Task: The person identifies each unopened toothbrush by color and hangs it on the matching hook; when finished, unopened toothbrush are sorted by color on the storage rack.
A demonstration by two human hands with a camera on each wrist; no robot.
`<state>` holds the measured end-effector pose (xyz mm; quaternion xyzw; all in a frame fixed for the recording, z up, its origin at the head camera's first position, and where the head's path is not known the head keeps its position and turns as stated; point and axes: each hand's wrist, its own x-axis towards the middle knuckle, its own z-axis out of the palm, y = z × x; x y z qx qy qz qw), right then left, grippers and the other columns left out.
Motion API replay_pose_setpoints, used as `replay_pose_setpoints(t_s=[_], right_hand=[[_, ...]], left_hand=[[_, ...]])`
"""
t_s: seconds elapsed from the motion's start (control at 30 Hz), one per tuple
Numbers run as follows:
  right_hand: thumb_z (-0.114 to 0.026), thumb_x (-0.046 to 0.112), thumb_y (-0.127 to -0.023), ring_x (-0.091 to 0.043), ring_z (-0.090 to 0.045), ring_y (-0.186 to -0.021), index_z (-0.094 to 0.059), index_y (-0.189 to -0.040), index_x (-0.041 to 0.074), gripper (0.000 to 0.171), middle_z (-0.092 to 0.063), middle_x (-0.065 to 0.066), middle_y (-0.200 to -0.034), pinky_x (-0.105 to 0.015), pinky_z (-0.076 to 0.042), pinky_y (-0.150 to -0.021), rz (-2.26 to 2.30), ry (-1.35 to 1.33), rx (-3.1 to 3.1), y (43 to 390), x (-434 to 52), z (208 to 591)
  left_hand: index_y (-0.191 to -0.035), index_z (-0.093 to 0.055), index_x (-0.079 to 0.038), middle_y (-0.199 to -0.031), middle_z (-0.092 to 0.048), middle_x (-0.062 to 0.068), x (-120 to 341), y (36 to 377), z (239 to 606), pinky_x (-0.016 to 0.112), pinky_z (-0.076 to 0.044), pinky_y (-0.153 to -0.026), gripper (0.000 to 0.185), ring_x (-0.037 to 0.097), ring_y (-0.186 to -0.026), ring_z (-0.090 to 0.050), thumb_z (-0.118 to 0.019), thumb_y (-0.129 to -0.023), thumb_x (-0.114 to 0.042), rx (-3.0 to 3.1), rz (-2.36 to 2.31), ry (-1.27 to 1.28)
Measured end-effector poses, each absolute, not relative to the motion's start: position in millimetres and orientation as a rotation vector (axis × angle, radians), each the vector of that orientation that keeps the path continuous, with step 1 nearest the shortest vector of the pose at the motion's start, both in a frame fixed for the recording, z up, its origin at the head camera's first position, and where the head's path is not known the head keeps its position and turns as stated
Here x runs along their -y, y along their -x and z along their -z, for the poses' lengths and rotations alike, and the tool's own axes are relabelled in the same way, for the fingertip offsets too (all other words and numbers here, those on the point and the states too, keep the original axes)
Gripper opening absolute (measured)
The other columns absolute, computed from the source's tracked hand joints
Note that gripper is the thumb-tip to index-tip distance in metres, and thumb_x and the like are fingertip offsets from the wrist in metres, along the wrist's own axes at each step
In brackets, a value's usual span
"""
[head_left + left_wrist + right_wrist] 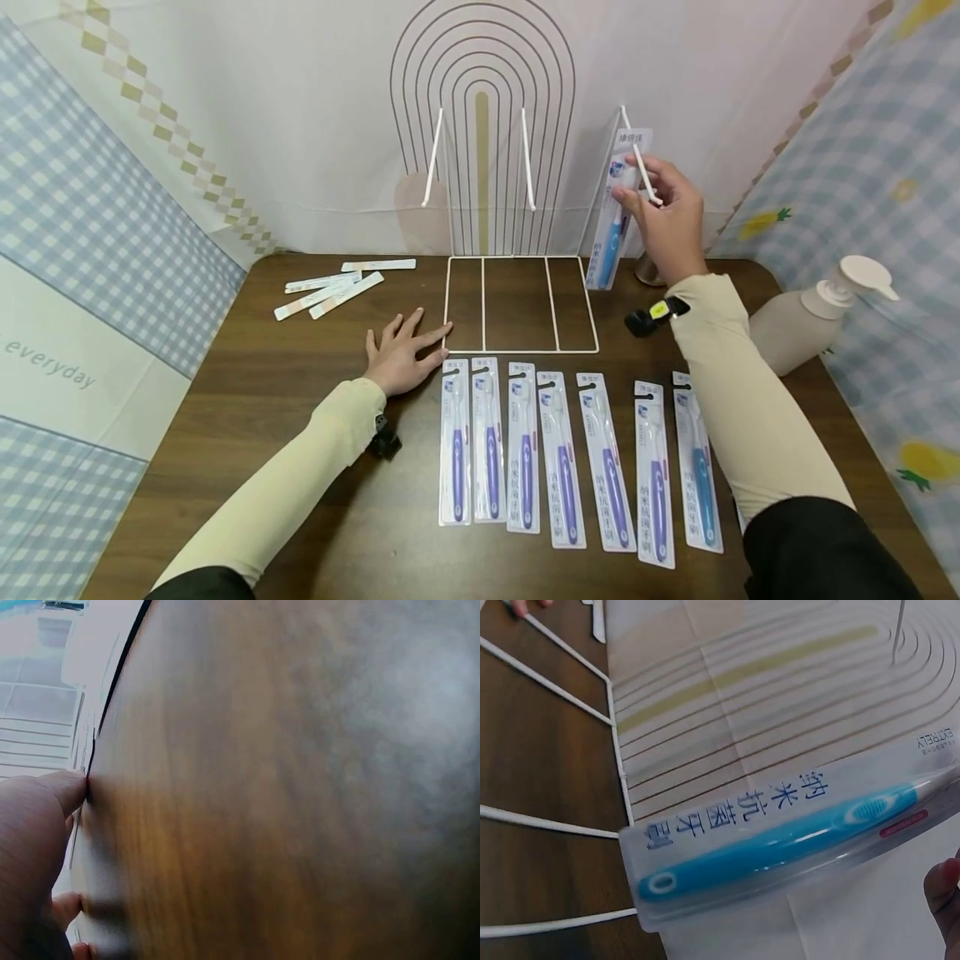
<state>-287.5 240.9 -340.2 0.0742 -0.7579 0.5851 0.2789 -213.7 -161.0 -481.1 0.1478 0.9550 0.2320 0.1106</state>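
Plainly, the right grip (671, 212) pinches a slim pack (606, 233) by its upper part, at the right-hand prong (642, 171) of a white wire rack (525, 352); the prong vanishes behind the pack's top and shows again in front. The left grip (397, 358) lies released, fingers spread on the dark wood-grained worktop (262, 400) and touching the rack's near left corner.

The packs are long, flat and glossy, with printed card behind clear plastic. The right wrist view brings out what the head view leaves small: the held pack's smooth blue brush (765, 851), a pale-ringed end, a red oval label and large blue characters. The left wrist view is mostly blurred wood grain, with fingertips at its edge.

Each pack holds one brush. Near the rack's front, six purple brushes (566, 492) and one blue one (701, 492) lie in a row, roughly side by side. Thin papery strips (347, 296) overlap at the back left. A rounded, opaque pump bottle (798, 325) stands beside the right sleeve (742, 408); its contents are hidden.
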Motion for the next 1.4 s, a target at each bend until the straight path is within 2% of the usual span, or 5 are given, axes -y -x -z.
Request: replay_pose_setpoints(t_s=[0.47,0.77,1.0,1.13,1.4], right_hand=[[-0.079,0.007,-0.096,-0.013,-0.054,-0.083,-0.075,-0.131,0.016,0.036,-0.07,0.005,-0.104,-0.024,-0.045,-0.074,-1.641,-0.214,2.022,302.7,-226.5,317.7],[-0.082,0.011,-0.093,-0.007,-0.04,-0.069,-0.075,-0.13,0.013,0.038,-0.056,0.011,-0.117,-0.021,-0.038,-0.064,-1.55,-0.178,2.082,289.9,-235.5,322.9],[-0.081,0.009,-0.095,-0.01,-0.054,-0.077,-0.078,-0.125,0.007,0.031,-0.064,0.001,-0.113,-0.016,-0.044,-0.061,-1.51,-0.247,2.19,224.8,-269.1,341.9],[-0.081,0.005,-0.094,-0.009,-0.054,-0.076,-0.078,-0.119,0.003,0.025,-0.069,0.007,-0.104,-0.015,-0.043,-0.065,-1.308,-0.274,2.356,169.5,-291.0,352.6],[-0.081,0.01,-0.095,-0.005,-0.05,-0.062,-0.08,-0.114,0.013,0.019,-0.066,0.013,-0.089,-0.018,-0.039,-0.054,-0.961,-0.194,2.62,96.8,-342.3,391.5]], left_hand=[[-0.161,-0.043,-0.045,-0.178,-0.009,0.006,163.2,217.1,489.0,0.075,0.014,-0.116,0.055,0.042,-0.161,0.0,-0.053,-0.108,-0.055,-2.814,-0.706,-0.433],[-0.161,-0.042,-0.045,-0.178,-0.008,0.005,163.8,216.4,484.8,0.075,0.014,-0.117,0.054,0.041,-0.161,0.0,-0.053,-0.109,-0.054,-2.808,-0.687,-0.421],[-0.162,-0.041,-0.045,-0.178,-0.008,0.004,162.9,216.9,484.6,0.074,0.014,-0.117,0.054,0.041,-0.161,-0.001,-0.052,-0.109,-0.054,-2.806,-0.682,-0.427],[-0.162,-0.04,-0.047,-0.178,-0.007,0.002,163.3,217.2,484.8,0.074,0.015,-0.117,0.054,0.04,-0.161,0.0,-0.051,-0.109,-0.055,-2.799,-0.683,-0.421],[-0.162,-0.039,-0.047,-0.178,-0.007,0.002,162.9,217.5,486.9,0.074,0.014,-0.117,0.055,0.04,-0.161,0.001,-0.05,-0.109,-0.055,-2.81,-0.677,-0.409]])
